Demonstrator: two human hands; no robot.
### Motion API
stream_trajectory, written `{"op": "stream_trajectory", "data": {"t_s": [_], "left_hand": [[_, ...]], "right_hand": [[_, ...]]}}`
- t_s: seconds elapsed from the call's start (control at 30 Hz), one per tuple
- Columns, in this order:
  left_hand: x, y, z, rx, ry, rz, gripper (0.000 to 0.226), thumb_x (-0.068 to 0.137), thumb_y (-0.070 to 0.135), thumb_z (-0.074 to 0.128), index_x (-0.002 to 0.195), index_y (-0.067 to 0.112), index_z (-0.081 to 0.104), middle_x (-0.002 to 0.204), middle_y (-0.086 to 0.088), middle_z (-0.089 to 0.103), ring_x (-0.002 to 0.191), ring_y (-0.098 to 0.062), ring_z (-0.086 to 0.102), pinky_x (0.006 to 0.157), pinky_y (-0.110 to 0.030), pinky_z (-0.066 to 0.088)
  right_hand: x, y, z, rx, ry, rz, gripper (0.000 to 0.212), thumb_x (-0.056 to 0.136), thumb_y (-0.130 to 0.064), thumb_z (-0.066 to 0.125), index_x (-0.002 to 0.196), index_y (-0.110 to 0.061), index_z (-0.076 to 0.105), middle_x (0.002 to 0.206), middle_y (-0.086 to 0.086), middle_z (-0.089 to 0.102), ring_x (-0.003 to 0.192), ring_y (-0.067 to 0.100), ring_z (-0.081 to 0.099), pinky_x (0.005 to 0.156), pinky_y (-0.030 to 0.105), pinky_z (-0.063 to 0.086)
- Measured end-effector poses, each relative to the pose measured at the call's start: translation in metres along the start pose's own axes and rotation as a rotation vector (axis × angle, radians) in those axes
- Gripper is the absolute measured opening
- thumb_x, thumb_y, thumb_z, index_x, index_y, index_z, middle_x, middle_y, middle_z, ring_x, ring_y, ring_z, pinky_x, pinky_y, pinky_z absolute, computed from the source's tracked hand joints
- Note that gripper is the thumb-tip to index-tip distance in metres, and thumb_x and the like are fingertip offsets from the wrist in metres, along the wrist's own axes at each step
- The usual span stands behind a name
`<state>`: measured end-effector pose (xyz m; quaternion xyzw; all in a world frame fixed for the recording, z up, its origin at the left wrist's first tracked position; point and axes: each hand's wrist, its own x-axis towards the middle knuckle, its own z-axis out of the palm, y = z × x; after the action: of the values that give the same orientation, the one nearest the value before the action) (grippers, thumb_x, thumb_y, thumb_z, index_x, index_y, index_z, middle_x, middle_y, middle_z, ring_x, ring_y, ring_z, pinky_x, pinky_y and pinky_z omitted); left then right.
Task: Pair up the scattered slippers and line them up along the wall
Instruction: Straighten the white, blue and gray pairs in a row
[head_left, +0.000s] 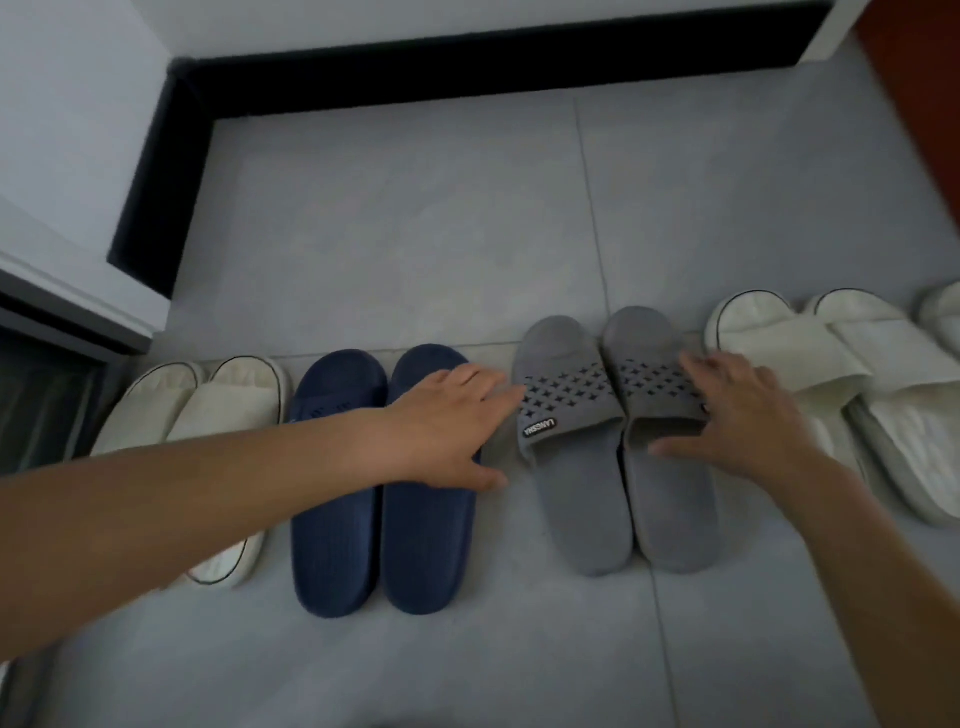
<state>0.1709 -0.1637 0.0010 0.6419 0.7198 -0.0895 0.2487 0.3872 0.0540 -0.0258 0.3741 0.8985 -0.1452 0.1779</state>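
Several pairs of slippers stand side by side in a row on the grey tile floor. From the left: a cream pair (228, 405), a navy pair (332, 519), a grey pair (597, 499) with star-shaped holes in the straps, and a white pair (789, 343). My left hand (441, 426) reaches over the right navy slipper, fingers straight, its fingertips at the left grey slipper's strap. My right hand (748, 410) lies spread on the right grey slipper's strap, thumb at the strap's opening. My left forearm hides part of the cream and navy pairs.
Another white slipper (943, 312) shows at the right edge. A white wall with a black skirting board (467, 67) runs across the back and down the left. A dark glass-fronted cabinet (41, 410) stands at the left. Bare tiles lie between the row and the back wall.
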Motion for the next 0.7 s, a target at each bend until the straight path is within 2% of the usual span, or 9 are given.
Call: {"op": "stream_trajectory", "data": {"t_s": [0.13,0.27,0.37,0.47,0.7], "left_hand": [[0.053,0.015,-0.002,-0.272,0.03,-0.117,0.108,0.071,0.058,0.069,0.15,0.018,0.007,0.155,-0.006,0.02,0.142,-0.026,0.015,0.116,-0.041,0.023],[0.071,0.029,0.022,-0.258,0.103,-0.102,0.095,0.075,0.042,0.069,0.15,0.02,0.014,0.151,-0.006,0.027,0.137,-0.026,0.025,0.111,-0.041,0.032],[0.07,0.026,0.028,-0.305,0.145,-0.101,0.09,0.074,0.031,0.068,0.149,0.021,0.019,0.147,-0.005,0.031,0.134,-0.024,0.026,0.111,-0.036,0.031],[0.063,0.025,0.03,-0.306,0.126,-0.071,0.09,0.072,0.028,0.068,0.149,0.022,0.02,0.146,-0.003,0.031,0.133,-0.023,0.027,0.112,-0.033,0.029],[0.048,0.028,0.041,-0.283,0.147,-0.088,0.092,0.071,0.033,0.067,0.148,0.025,0.018,0.144,0.0,0.032,0.131,-0.02,0.027,0.107,-0.039,0.036]], "right_hand": [[0.02,0.01,0.011,-0.045,0.001,-0.104,0.106,0.061,-0.069,0.068,0.147,-0.033,0.016,0.153,-0.003,0.02,0.13,0.032,0.032,0.102,0.048,0.036],[0.032,0.005,0.008,-0.076,0.002,-0.185,0.087,0.067,-0.056,0.067,0.143,-0.035,0.029,0.147,-0.004,0.032,0.119,0.032,0.04,0.098,0.043,0.04],[0.026,0.001,0.009,-0.037,0.011,-0.178,0.077,0.068,-0.043,0.067,0.139,-0.036,0.037,0.141,-0.005,0.038,0.115,0.029,0.041,0.098,0.041,0.041],[0.014,0.002,0.016,0.003,0.0,-0.184,0.073,0.068,-0.045,0.065,0.136,-0.035,0.042,0.136,-0.006,0.04,0.119,0.026,0.04,0.099,0.041,0.042],[0.007,0.001,0.025,0.043,0.009,-0.234,0.073,0.067,-0.047,0.066,0.135,-0.033,0.044,0.133,-0.005,0.041,0.118,0.024,0.041,0.097,0.036,0.04]]}}
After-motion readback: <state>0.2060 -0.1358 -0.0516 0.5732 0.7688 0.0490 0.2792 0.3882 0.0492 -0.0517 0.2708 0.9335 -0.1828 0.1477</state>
